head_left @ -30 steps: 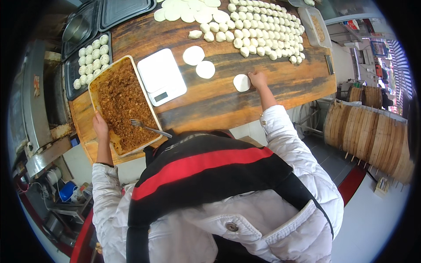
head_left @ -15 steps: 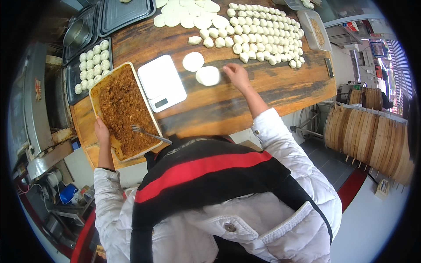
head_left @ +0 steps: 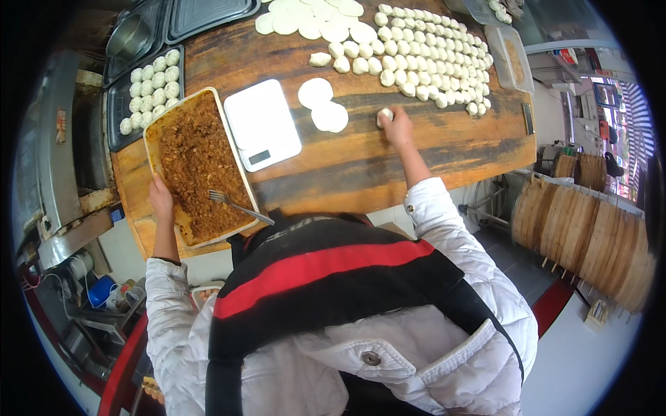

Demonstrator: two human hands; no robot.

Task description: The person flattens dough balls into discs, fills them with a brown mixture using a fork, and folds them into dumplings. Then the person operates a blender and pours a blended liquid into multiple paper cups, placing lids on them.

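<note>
My right hand [head_left: 399, 132] pinches a small white dough piece [head_left: 385, 116] just above the wooden table, right of two flat dough rounds [head_left: 329, 117] that overlap slightly. At the left, my left hand [head_left: 161, 197] grips the side rim of a rectangular tub [head_left: 243, 182] of reddish-brown filling [head_left: 198, 152]. A fork [head_left: 239, 206] rests in the filling, its handle over the near rim. Between the tub and the dough rounds sits a white kitchen scale [head_left: 260, 121].
Rows of dough pieces [head_left: 437, 59] cover the far right of the table [head_left: 333, 180]. Flattened dough rounds [head_left: 312, 17] overlap at the back. A dark tray of shaped buns [head_left: 149, 90] stands far left. A plastic box [head_left: 510, 59] sits at the right edge; bamboo steamers [head_left: 583, 236] lie beyond.
My right hand has moved right, away from the dough rounds, and now shows a dough piece in its fingers. My left hand stays on the tub. The whole view has shifted slightly.
</note>
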